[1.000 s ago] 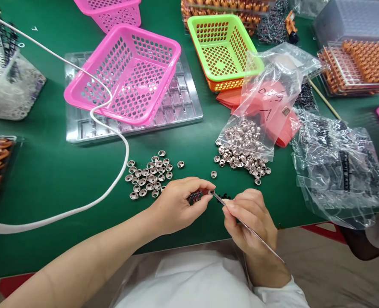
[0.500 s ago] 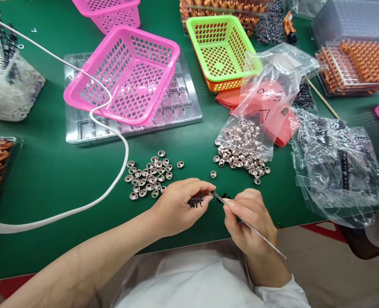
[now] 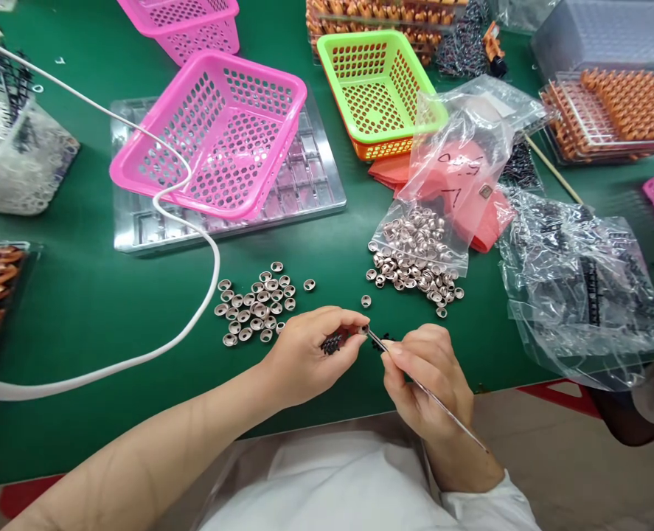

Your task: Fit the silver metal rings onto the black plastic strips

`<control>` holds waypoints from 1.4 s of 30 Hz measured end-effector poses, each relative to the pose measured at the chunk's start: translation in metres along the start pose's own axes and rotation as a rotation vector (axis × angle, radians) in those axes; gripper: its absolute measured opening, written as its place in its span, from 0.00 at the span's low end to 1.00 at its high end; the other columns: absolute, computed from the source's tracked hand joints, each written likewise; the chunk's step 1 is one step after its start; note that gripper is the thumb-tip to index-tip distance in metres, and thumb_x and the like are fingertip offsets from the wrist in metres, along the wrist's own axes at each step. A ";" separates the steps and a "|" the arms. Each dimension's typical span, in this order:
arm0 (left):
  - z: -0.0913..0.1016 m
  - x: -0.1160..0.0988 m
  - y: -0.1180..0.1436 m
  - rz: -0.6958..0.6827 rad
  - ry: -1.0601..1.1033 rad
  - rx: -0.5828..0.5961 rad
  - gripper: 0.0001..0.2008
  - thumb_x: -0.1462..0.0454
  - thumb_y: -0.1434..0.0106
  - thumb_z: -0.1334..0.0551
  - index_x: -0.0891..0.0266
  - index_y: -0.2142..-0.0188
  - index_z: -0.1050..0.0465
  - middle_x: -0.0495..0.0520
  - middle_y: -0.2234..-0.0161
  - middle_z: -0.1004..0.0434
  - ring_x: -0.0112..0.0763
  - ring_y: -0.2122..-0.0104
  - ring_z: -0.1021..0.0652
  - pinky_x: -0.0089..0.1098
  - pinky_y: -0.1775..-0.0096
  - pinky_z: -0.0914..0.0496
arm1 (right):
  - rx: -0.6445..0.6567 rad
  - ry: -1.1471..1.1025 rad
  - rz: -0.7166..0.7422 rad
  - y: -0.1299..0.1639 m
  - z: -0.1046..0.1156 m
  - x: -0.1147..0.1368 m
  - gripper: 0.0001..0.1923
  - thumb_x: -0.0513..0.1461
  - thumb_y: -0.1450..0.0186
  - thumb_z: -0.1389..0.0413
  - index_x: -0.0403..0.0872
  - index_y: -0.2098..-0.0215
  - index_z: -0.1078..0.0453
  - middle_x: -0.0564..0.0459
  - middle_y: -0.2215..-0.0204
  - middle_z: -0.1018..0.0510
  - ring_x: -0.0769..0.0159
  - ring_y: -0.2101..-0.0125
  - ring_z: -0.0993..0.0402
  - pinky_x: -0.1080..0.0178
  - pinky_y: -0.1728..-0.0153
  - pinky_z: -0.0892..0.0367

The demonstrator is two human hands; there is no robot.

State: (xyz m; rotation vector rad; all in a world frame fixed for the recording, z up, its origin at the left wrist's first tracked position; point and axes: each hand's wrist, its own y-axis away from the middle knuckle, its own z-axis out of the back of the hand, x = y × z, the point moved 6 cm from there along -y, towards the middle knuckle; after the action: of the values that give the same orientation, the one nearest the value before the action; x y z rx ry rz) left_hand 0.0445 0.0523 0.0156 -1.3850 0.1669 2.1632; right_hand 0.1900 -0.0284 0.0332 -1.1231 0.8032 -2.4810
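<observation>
Between its thumb and index finger, my left hand (image 3: 310,358) pinches a small silver metal cap (image 3: 363,330). A black toothed strip (image 3: 332,344) is tucked in the same hand, partly hidden by the fingers. My right hand (image 3: 437,383) is closed around a thin metal pick (image 3: 453,417), whose tip meets the cap. Small black pieces (image 3: 383,341) lie on the table behind the pick, partly covered. Beyond my left hand, several loose silver caps (image 3: 256,310) are spread out. A denser heap of caps (image 3: 415,269) spills from a clear plastic bag (image 3: 462,166).
A pink basket (image 3: 155,181) rests on a clear tray (image 3: 321,177), with a white cord (image 3: 214,258) across it. Farther back stands a green basket (image 3: 354,136). Crumpled plastic bags (image 3: 559,295) lie at right. The green table's front edge (image 3: 327,426) runs close to my body.
The black strip in my left hand has turned slightly and shows less of its teeth. The pick has shifted a little at the cap. Both hands stay in nearly the same place.
</observation>
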 end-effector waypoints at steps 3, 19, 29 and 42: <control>-0.001 0.002 -0.001 0.046 0.048 0.027 0.08 0.72 0.38 0.35 0.64 0.60 0.21 0.49 0.70 0.18 0.22 0.74 0.22 0.21 0.72 0.28 | -0.009 -0.031 -0.008 0.000 0.002 -0.001 0.19 0.25 0.38 0.40 0.44 0.51 0.31 0.47 0.63 0.19 0.64 0.65 0.25 0.54 0.62 0.28; 0.000 0.006 -0.001 0.072 0.077 0.071 0.08 0.71 0.37 0.35 0.62 0.58 0.22 0.51 0.67 0.16 0.26 0.71 0.20 0.25 0.67 0.24 | -0.043 -0.053 -0.036 0.002 0.005 -0.004 0.18 0.26 0.38 0.40 0.45 0.52 0.29 0.48 0.63 0.18 0.63 0.65 0.24 0.53 0.63 0.28; -0.001 0.006 0.001 0.003 0.063 0.132 0.09 0.70 0.33 0.38 0.62 0.54 0.24 0.52 0.65 0.17 0.27 0.69 0.20 0.26 0.66 0.25 | -0.054 -0.104 -0.072 0.006 0.003 -0.011 0.17 0.27 0.37 0.40 0.46 0.52 0.29 0.49 0.63 0.17 0.63 0.66 0.23 0.54 0.64 0.27; -0.001 0.005 0.002 -0.037 0.013 0.129 0.12 0.74 0.34 0.42 0.62 0.54 0.27 0.53 0.64 0.18 0.30 0.64 0.18 0.29 0.62 0.23 | 0.030 0.014 0.089 0.003 -0.002 0.001 0.17 0.27 0.37 0.41 0.45 0.51 0.30 0.48 0.63 0.17 0.63 0.65 0.23 0.55 0.64 0.27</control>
State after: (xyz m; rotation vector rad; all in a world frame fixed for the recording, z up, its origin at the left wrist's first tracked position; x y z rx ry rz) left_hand 0.0431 0.0522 0.0105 -1.3198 0.2785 2.0750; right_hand 0.1876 -0.0304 0.0309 -1.0374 0.8002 -2.4219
